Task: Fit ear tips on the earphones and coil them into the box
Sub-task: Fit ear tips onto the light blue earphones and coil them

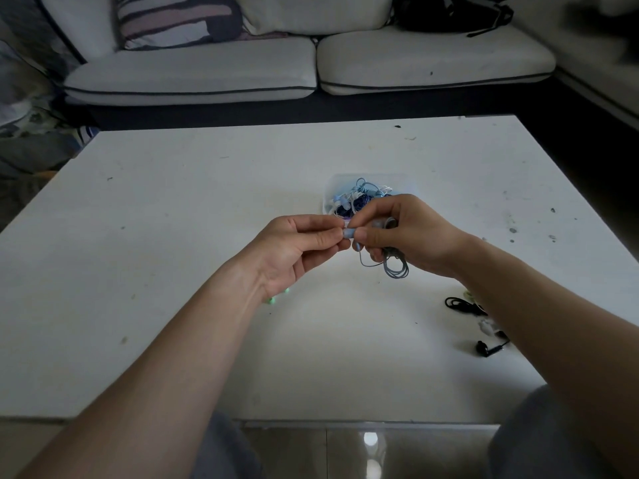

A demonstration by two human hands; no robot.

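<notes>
Ear tips point(273, 300) in green lie on the surface point(173, 202), front-left of the box point(330, 188). Just in front of the box, left hand point(304, 247) and right hand point(404, 233) each pinch the grey-blue earbud point(348, 233); its coiled cable point(396, 267) hangs from the right hand. Black earphones point(463, 305) lie front-right of the box.

Grey-blue earphones point(394, 264), white table point(173, 236), striped cushion point(173, 19)

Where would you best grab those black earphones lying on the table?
Probably the bunched black cable, pinched from straight above: it lies flat on the table in loose loops, so fingers can close across several strands. The bud nearer the edge is small and rounded, likelier to slip.
</notes>
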